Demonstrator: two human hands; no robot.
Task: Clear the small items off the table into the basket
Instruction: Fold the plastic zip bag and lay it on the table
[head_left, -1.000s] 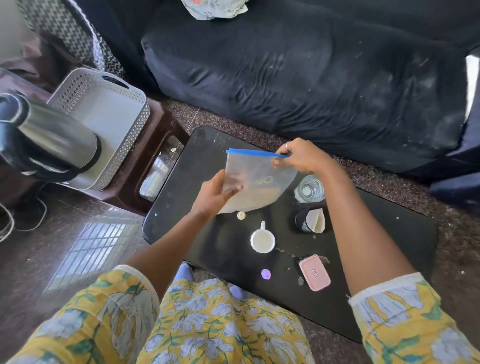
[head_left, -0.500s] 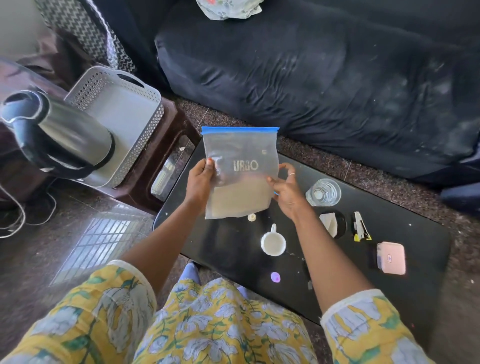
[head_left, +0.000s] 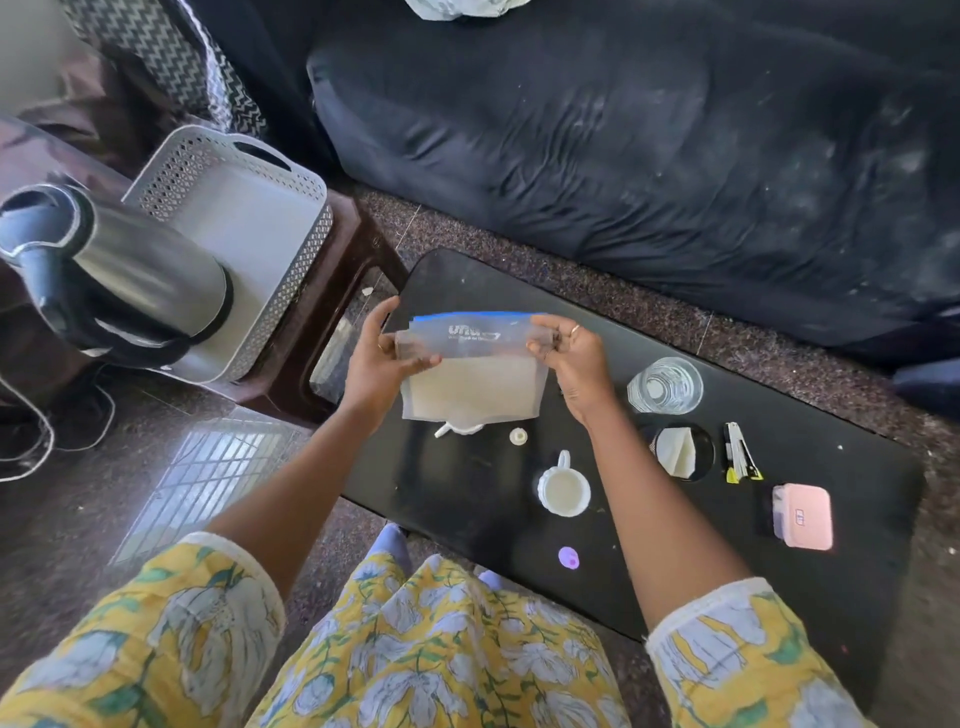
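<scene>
Both hands hold a clear zip bag (head_left: 475, 374) with a blue seal strip over the left part of the black table (head_left: 810, 519); my left hand (head_left: 375, 358) grips its left edge, my right hand (head_left: 574, 358) its right edge. On the table lie a white cup (head_left: 563, 489), a small white cap (head_left: 518, 436), a white object (head_left: 457, 429) partly hidden under the bag, a drinking glass (head_left: 665, 385), a black round dish with paper (head_left: 678, 452), a stapler (head_left: 740, 453), a pink case (head_left: 802, 515) and a purple disc (head_left: 568, 557). The white perforated basket (head_left: 291, 291) sits on a brown stool at left.
A steel kettle (head_left: 130, 275) stands close at the left, overlapping the basket in view. A dark sofa (head_left: 649, 156) runs behind the table. The brown stool (head_left: 332, 332) is between table and basket. Cables (head_left: 31, 447) lie on the floor at far left.
The bag went from one hand on its seal to upright between both hands, then lower and flatter, now held by its upper corners. The view shifted left.
</scene>
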